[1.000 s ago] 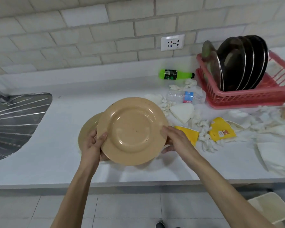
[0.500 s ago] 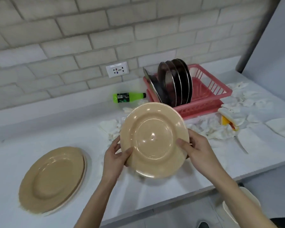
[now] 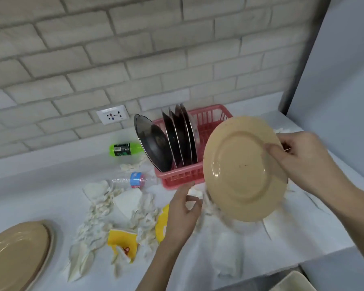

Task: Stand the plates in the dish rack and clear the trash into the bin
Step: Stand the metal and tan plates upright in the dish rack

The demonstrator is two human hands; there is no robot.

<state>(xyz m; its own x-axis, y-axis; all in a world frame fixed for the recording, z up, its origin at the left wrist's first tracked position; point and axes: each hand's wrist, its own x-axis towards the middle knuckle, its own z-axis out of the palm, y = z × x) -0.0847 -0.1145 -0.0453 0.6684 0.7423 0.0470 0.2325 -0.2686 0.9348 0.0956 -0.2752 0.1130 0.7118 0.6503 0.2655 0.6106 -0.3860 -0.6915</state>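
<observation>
My right hand (image 3: 298, 158) grips a tan plate (image 3: 240, 173) by its right rim and holds it tilted in the air, just in front of the pink dish rack (image 3: 210, 120). Several dark metal plates (image 3: 177, 139) stand upright in the rack's left half. My left hand (image 3: 183, 211) has let go and hovers with relaxed fingers below the plate's left edge, above crumpled tissues (image 3: 101, 208). A stack of tan plates (image 3: 15, 255) lies flat at the counter's near left. A cream bin (image 3: 292, 282) peeks out below the counter at bottom right.
Trash litters the white counter (image 3: 40, 181): a green bottle (image 3: 124, 149) by the wall, a clear bottle with a blue label (image 3: 135, 180), yellow wrappers (image 3: 122, 242), white paper pieces (image 3: 227, 253). A wall socket (image 3: 112, 117) sits behind. A grey wall closes the right side.
The plate moved right and up toward the rack. My left hand released it; only my right hand carries it now. The view swung right.
</observation>
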